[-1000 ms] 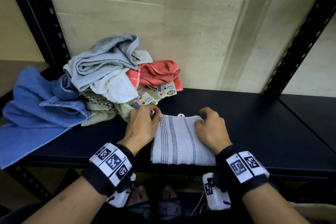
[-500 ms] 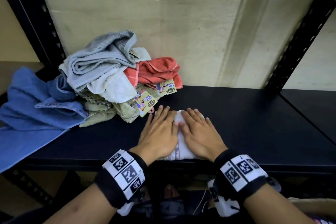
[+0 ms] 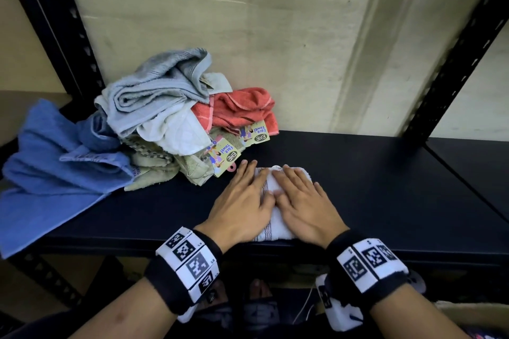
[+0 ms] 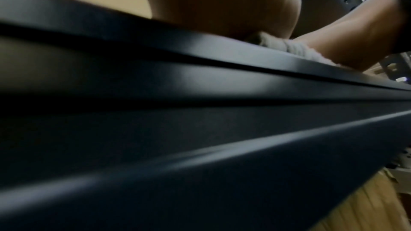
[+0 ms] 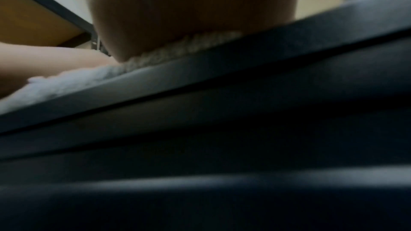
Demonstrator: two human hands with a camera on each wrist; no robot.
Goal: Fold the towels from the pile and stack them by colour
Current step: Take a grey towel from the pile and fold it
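Observation:
A white towel with thin brown stripes [image 3: 271, 183] lies folded narrow on the black shelf [image 3: 371, 187], near its front edge. My left hand [image 3: 245, 201] and right hand [image 3: 301, 198] lie flat side by side on it, fingers straight, pressing it down. The towel's front end [image 3: 275, 232] shows between my wrists. Behind and to the left sits the pile of towels [image 3: 165, 124]: grey-blue, white, coral, pale green. From the left wrist view only the towel's edge [image 4: 295, 50] under my palms is visible, and from the right wrist view its fringe [image 5: 169, 53].
A large blue towel [image 3: 49, 168] spreads at the left and hangs over the shelf edge. Two paper labels [image 3: 225, 155] stick out of the pile close to my left fingertips. Black uprights [image 3: 451, 63] frame the shelf. A concrete wall stands behind.
The towel was folded in half from a wider rectangle into a narrow strip. Both hands went from gripping its far corners to lying flat on top of it.

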